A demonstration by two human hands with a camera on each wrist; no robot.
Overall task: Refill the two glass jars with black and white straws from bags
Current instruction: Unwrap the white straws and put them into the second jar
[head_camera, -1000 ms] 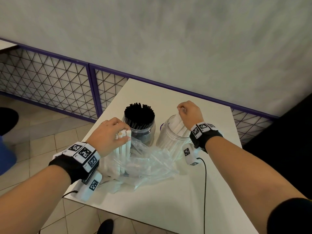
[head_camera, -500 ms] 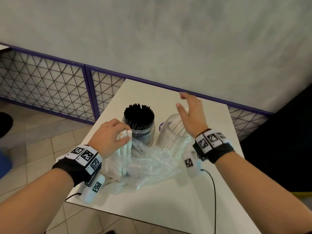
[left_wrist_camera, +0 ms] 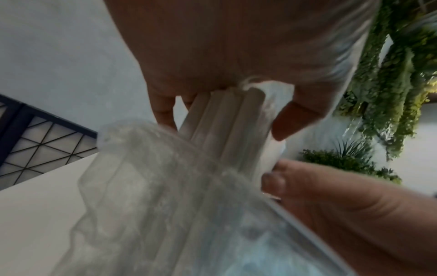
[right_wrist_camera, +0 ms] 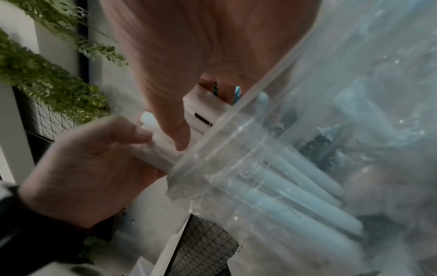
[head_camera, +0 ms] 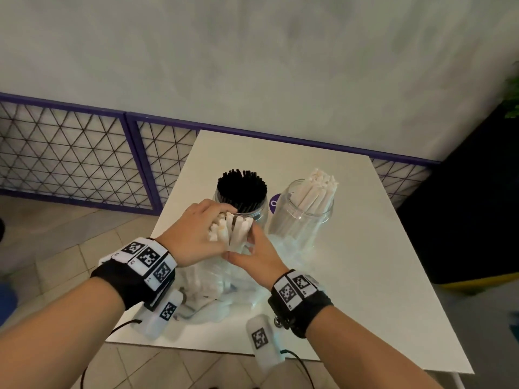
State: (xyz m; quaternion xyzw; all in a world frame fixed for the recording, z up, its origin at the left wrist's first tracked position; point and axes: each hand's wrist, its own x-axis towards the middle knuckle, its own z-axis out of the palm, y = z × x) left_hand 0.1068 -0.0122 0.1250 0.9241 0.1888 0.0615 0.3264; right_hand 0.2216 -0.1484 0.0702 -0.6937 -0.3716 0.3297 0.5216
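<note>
White straws (head_camera: 233, 230): paper-wrapped bundle, upright, gripped by left hand (head_camera: 193, 234), right hand (head_camera: 257, 255) fingers.

Glossy clear plastic bag (head_camera: 213, 287), crinkled

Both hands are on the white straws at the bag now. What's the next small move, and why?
Probably lift the white straws clear of the plastic bag with the right hand: both hands grip them, their lower ends remain bagged, and the right jar has room.
</note>
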